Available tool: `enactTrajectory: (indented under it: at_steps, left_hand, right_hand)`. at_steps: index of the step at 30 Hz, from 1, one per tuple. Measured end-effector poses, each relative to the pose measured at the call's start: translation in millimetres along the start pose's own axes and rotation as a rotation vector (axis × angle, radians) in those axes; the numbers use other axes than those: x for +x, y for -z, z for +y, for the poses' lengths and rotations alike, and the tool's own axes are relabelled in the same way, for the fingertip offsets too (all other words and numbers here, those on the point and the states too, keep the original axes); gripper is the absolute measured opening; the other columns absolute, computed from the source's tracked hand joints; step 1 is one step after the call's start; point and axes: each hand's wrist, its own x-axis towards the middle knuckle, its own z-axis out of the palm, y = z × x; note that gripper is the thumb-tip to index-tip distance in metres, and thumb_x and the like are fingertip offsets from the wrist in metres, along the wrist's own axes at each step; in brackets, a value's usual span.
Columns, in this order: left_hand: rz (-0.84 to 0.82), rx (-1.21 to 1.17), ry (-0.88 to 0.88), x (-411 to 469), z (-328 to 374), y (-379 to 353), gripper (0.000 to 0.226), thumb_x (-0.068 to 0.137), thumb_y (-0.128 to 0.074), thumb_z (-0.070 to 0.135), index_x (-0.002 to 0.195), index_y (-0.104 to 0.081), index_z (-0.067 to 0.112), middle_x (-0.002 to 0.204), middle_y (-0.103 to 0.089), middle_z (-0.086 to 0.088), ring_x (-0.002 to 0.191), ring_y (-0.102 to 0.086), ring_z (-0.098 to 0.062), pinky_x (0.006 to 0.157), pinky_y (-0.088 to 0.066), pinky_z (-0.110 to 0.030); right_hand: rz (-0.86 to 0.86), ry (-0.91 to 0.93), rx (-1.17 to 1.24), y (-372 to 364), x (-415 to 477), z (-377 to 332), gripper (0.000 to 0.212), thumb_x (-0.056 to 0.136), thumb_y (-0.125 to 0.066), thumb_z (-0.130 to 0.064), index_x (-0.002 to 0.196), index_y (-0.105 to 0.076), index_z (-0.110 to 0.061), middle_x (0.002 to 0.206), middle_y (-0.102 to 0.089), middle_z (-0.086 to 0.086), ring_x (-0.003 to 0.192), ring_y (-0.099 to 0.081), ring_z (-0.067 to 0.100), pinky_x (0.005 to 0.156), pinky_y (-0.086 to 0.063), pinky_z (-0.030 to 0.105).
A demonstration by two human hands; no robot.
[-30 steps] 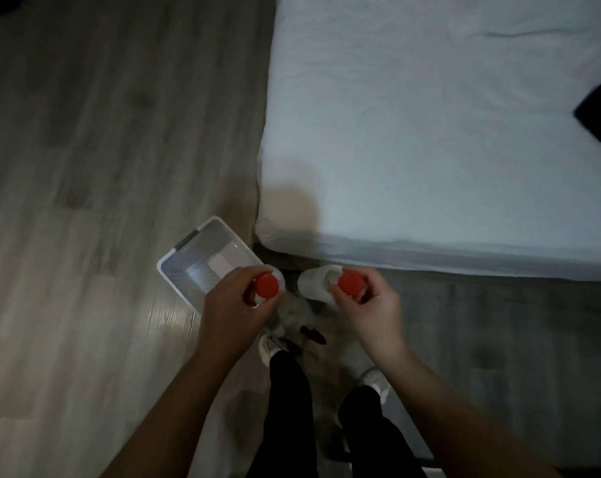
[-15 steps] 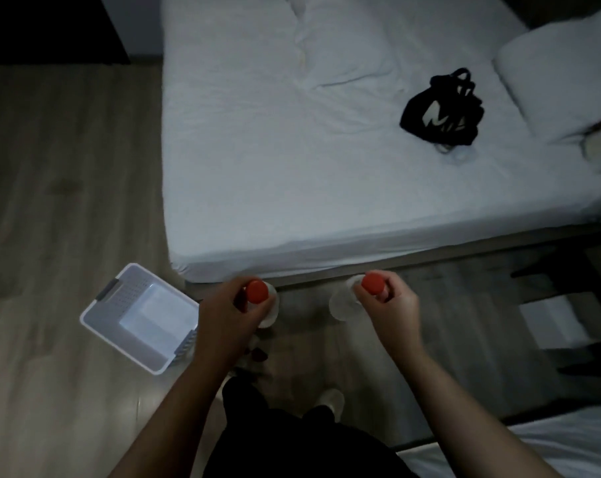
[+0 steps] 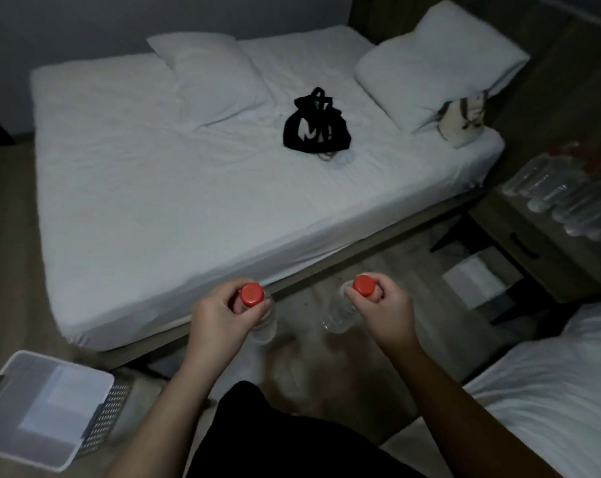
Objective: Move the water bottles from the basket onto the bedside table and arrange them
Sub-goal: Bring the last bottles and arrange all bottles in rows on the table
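1. While held over the floor (image 3: 378, 263), one clear red-capped plastic bottle (image 3: 252, 295) is gripped at its neck by the left hand (image 3: 223, 315).
2. The right hand (image 3: 383, 305) grips a second such bottle (image 3: 363, 285).
3. The white mesh basket (image 3: 110, 408) sits on the floor, far left.

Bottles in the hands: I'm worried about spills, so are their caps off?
No: the bottle in the left hand and the bottle in the right hand each have a red cap on.

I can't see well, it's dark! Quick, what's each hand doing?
Left hand: holding a red-capped water bottle by its neck.
Right hand: holding another red-capped water bottle by its neck.
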Motion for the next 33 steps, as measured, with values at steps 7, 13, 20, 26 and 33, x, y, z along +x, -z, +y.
enactTrajectory:
  at_steps: [7, 13, 20, 26, 33]
  left_hand:
    - [-0.181, -0.014, -0.126, 44, 38, -72, 0.033, 0.067, -0.082, 0.019, 0.081, -0.063, 0.043, 0.083, -0.069, 0.021, 0.078, -0.062, 0.007, 0.070, -0.043, -0.007]
    - [-0.373, -0.035, -0.175, 94, 74, -146, 0.025, 0.068, -0.080, 0.018, 0.086, -0.069, 0.032, 0.083, -0.071, 0.014, 0.079, -0.063, 0.002, 0.070, -0.046, -0.011]
    - [-0.569, 0.017, -0.277, 179, 123, -248, 0.031, 0.067, -0.081, 0.021, 0.086, -0.068, 0.042, 0.087, -0.070, 0.018, 0.086, -0.064, 0.004, 0.078, -0.052, -0.021]
    - [-0.790, 0.059, -0.383, 255, 180, -321, 0.041, 0.067, -0.083, 0.024, 0.080, -0.060, 0.056, 0.087, -0.069, 0.020, 0.083, -0.065, 0.001, 0.077, -0.053, -0.020]
    - [-0.803, 0.057, -0.438, 296, 224, -395, 0.040, 0.065, -0.084, 0.021, 0.101, -0.069, 0.026, 0.095, -0.070, 0.005, 0.087, -0.065, -0.006, 0.081, -0.054, -0.024]
  right_hand:
    - [0.118, -0.091, 0.039, 58, 26, 25, 0.017, 0.075, -0.078, -0.021, 0.088, -0.068, -0.026, 0.080, -0.068, -0.006, 0.076, -0.065, 0.002, 0.068, -0.055, 0.018]
    - [0.189, -0.177, 0.009, 105, 67, 53, 0.019, 0.077, -0.077, -0.025, 0.090, -0.064, -0.031, 0.083, -0.067, -0.010, 0.076, -0.063, -0.001, 0.068, -0.048, 0.014]
    - [0.311, -0.294, -0.004, 159, 147, 78, 0.021, 0.076, -0.079, -0.023, 0.086, -0.064, -0.033, 0.079, -0.067, -0.015, 0.072, -0.061, -0.011, 0.062, -0.044, 0.007]
    - [0.456, -0.394, -0.015, 201, 209, 84, 0.022, 0.076, -0.079, -0.027, 0.081, -0.060, -0.037, 0.079, -0.064, -0.017, 0.070, -0.059, -0.009, 0.057, -0.041, 0.005]
    - [0.563, -0.452, 0.038, 243, 255, 95, 0.023, 0.075, -0.079, -0.027, 0.086, -0.061, -0.037, 0.083, -0.067, -0.014, 0.075, -0.061, -0.012, 0.062, -0.045, 0.010]
